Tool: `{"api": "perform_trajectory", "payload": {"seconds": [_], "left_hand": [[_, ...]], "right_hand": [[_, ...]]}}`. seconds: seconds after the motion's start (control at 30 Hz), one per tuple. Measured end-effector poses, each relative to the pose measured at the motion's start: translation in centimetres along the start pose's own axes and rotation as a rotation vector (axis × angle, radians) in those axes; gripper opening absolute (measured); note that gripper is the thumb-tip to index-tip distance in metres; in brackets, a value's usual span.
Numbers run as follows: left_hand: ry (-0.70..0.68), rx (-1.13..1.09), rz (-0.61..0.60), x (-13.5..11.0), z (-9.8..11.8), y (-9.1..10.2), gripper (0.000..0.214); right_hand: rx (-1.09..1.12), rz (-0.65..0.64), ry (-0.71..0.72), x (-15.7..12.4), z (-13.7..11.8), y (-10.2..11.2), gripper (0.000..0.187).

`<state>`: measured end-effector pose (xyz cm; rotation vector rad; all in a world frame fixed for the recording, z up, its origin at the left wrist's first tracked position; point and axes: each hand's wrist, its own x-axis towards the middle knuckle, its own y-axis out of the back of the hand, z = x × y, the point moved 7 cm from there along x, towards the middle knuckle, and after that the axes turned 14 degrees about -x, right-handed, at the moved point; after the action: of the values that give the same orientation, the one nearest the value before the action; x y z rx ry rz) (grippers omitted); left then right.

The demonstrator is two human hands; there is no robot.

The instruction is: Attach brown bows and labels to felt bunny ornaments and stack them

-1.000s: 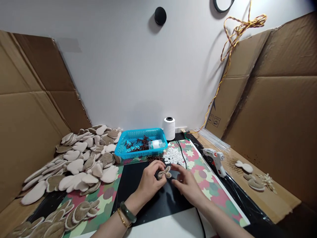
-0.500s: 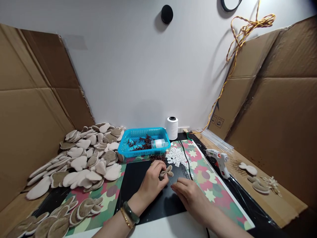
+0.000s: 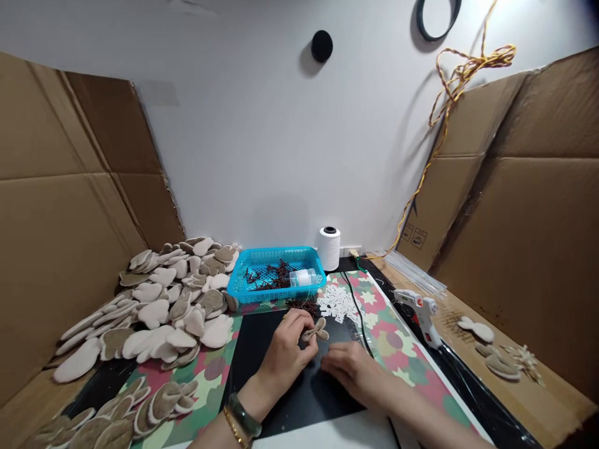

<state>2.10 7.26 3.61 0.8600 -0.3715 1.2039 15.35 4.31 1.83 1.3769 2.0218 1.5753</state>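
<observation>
My left hand pinches a small tan bow-shaped felt piece over a black mat. Its fingers are curled round the piece's middle. My right hand rests low on the mat just right of it, fingers drawn together as if pinching a thin thread that I cannot make out clearly. A green bangle and a gold bracelet sit on my left wrist.
A heap of tan and cream felt shapes fills the left. A blue basket holds dark twigs and a thread reel. A white thread cone, white snowflakes, a glue gun and cardboard walls surround me.
My right hand has drawn back from beside the bow toward me and down onto the mat. My left hand keeps hold of the bow. The view has tilted slightly.
</observation>
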Motion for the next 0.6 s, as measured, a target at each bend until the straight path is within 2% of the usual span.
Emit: {"api": "perform_trajectory", "payload": {"seconds": [0.07, 0.17, 0.2, 0.27, 0.33, 0.37, 0.43, 0.5, 0.6], "left_hand": [[-0.016, -0.002, -0.036, 0.0, 0.1, -0.4, 0.021], [-0.043, -0.021, -0.062, -0.2, 1.0, -1.0, 0.021], [-0.043, -0.029, -0.057, -0.2, 1.3, -1.0, 0.021], [-0.031, -0.037, -0.026, -0.3, 1.5, -0.7, 0.021], [-0.014, -0.029, 0.022, -0.3, 1.2, -0.1, 0.021], [-0.008, -0.021, 0.042, -0.2, 1.0, 0.1, 0.022], [0.000, 0.000, 0.062, -0.1, 0.3, 0.5, 0.022], [-0.011, 0.015, 0.048, -0.1, 0.0, 0.5, 0.022], [-0.058, 0.023, -0.004, -0.1, 0.4, -0.1, 0.022]], "right_hand": [[-0.050, 0.033, 0.053, 0.1, -0.7, 1.3, 0.033], [0.056, 0.074, -0.008, 2.9, 1.3, 3.2, 0.030], [0.151, 0.055, -0.064, 3.8, 2.4, 3.1, 0.028], [0.344, -0.019, -0.151, 4.8, 4.0, 1.5, 0.033], [0.393, -0.060, -0.161, 4.2, 3.9, -0.5, 0.041], [0.390, -0.053, -0.159, 3.4, 3.3, -1.3, 0.044], [0.285, 0.015, -0.115, 1.6, 1.7, -1.5, 0.043], [0.100, 0.060, -0.048, 0.6, -0.2, -0.4, 0.040], [-0.011, 0.099, 0.025, 1.8, -0.9, 2.6, 0.037]]}}
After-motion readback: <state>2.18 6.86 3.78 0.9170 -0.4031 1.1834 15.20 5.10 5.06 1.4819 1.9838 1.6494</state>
